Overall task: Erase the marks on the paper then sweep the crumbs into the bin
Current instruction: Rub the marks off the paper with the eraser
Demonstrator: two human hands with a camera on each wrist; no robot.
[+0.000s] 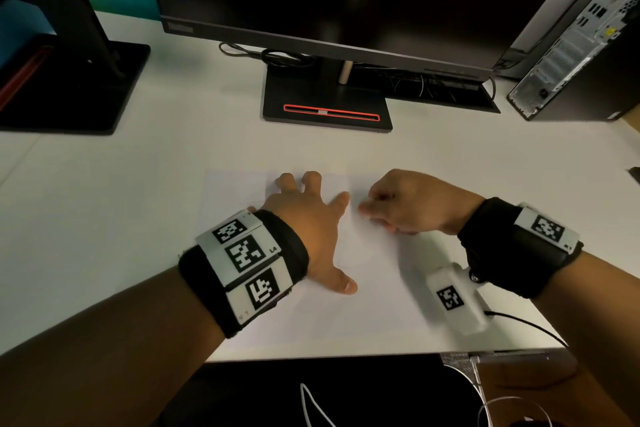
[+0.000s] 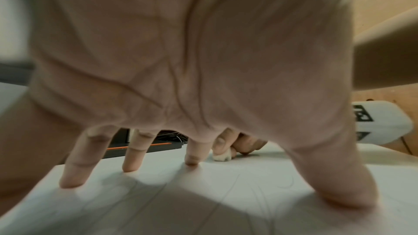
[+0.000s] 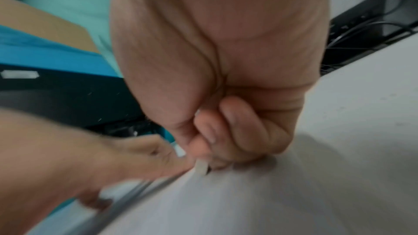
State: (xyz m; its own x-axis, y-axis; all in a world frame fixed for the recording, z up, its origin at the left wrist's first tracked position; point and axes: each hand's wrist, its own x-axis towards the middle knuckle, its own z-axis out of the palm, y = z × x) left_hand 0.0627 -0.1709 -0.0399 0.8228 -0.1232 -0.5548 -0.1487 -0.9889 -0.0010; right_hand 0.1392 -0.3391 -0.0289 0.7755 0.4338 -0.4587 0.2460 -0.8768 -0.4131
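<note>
White paper (image 1: 239, 191) lies flat on the table, in front of the monitor stand (image 1: 327, 104); faint thin pencil lines across its surface. Small white eraser (image 2: 222, 156), worn and rounded, pinched at right-hand fingers (image 2: 220, 143), bottom touching the paper.

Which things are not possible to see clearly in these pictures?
- Eraser: head view, hidden inside the right hand; right wrist view, blurred.
- Marks on the paper: head view, too faint; left wrist view, partly under the left hand and its shadow.
- Crumbs: too small in every view.
- Bin: cannot be identified in any view.
</note>
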